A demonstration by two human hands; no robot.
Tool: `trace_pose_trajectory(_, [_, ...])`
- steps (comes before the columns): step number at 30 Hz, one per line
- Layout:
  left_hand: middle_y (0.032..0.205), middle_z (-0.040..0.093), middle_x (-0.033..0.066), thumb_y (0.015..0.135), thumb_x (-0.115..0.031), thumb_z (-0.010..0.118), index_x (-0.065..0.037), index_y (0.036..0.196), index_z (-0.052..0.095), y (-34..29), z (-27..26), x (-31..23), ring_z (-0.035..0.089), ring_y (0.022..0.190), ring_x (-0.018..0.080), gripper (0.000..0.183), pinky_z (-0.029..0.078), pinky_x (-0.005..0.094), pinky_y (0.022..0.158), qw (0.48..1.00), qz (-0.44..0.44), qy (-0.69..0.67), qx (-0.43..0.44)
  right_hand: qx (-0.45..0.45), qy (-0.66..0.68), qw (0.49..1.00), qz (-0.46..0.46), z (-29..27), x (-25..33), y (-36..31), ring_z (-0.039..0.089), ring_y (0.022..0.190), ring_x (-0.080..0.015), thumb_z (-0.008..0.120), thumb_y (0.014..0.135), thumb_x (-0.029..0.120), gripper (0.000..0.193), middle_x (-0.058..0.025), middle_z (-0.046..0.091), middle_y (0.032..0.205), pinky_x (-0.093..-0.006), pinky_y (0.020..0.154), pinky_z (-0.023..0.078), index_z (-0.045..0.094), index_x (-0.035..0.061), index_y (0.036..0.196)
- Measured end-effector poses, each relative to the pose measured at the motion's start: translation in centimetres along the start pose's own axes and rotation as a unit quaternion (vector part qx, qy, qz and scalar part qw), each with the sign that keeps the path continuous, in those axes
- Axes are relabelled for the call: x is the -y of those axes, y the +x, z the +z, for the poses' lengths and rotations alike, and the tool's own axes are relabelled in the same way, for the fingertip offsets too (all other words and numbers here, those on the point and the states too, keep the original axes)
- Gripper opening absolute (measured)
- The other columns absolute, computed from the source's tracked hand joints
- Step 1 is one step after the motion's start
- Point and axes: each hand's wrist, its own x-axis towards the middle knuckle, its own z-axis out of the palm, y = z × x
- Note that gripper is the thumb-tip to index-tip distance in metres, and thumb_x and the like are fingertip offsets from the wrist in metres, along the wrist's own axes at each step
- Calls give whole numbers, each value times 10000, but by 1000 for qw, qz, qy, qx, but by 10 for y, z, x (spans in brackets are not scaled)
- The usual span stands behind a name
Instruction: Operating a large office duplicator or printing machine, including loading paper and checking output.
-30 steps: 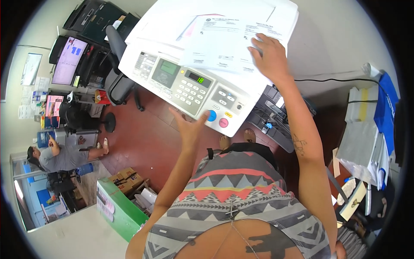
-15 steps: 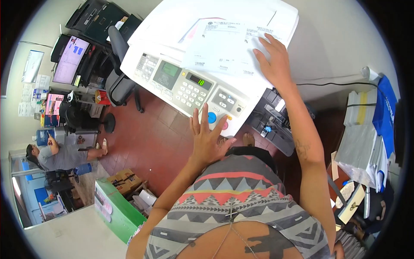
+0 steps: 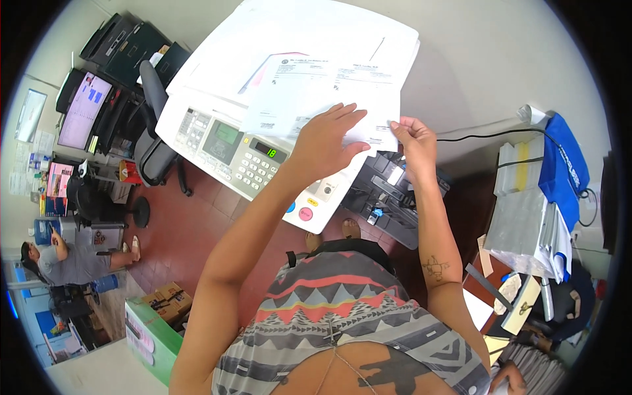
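A printed paper sheet (image 3: 309,99) with two side-by-side forms lies at a slant on the white lid of a copier (image 3: 342,26). My left hand (image 3: 326,141) reaches across the lower part of this sheet, fingers stretched out and holding nothing. At its lower right edge, my right hand (image 3: 416,145) pinches the printed sheet between thumb and fingers. Under the left forearm is the copier's control panel (image 3: 253,172), with buttons, a small screen and a lit green display. A pink round button (image 3: 306,214) shows at the near corner, beside a partly covered blue one.
Below the copier's right side sits a dark machine part (image 3: 388,197). To the right stand wrapped paper stacks (image 3: 517,224) and a blue bag (image 3: 563,158). An office chair (image 3: 155,131), a monitor (image 3: 84,108) and another person (image 3: 76,260) are at left, with a green box (image 3: 148,336) nearer.
My left hand has moved from the panel's buttons up over the sheet. My right hand has slid from the sheet's top to its lower right edge and pinches it. The view has shifted.
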Motion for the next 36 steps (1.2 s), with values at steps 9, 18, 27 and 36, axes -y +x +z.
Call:
trace_pose_trajectory(9, [1284,681,193,651,-442,923,-71,1306,667,27,9,5,702,1096,334,795,549,394,934,987,-67,-115,88,76,230,966,95,4,3,-5,707,860,-123,685,932,-14,358,-109,725,1061,-260,701,619,633,-57,1283])
trace_pose_trajectory(18, [1276,699,150,721,-502,861,-112,1267,711,26,5,20,687,1140,325,687,534,382,972,979,-91,-141,113,91,264,958,64,8,-3,-7,717,900,-143,656,970,19,356,-118,725,1110,-293,719,652,619,-42,1318])
trace_pose_trajectory(27, [1347,671,107,767,-558,781,-175,1209,752,33,7,30,658,1177,315,585,503,407,1027,978,-76,-27,194,155,-345,805,-456,16,-2,-99,619,1016,-329,731,757,95,294,-148,647,1140,-433,896,461,741,67,1049])
trace_pose_trajectory(36, [1401,640,71,693,-417,863,-168,1240,737,29,7,34,637,1231,281,614,492,405,1048,980,-9,7,198,342,-470,726,-366,48,-28,-132,499,1166,-336,800,772,413,681,-142,522,1382,-480,952,369,638,72,1340])
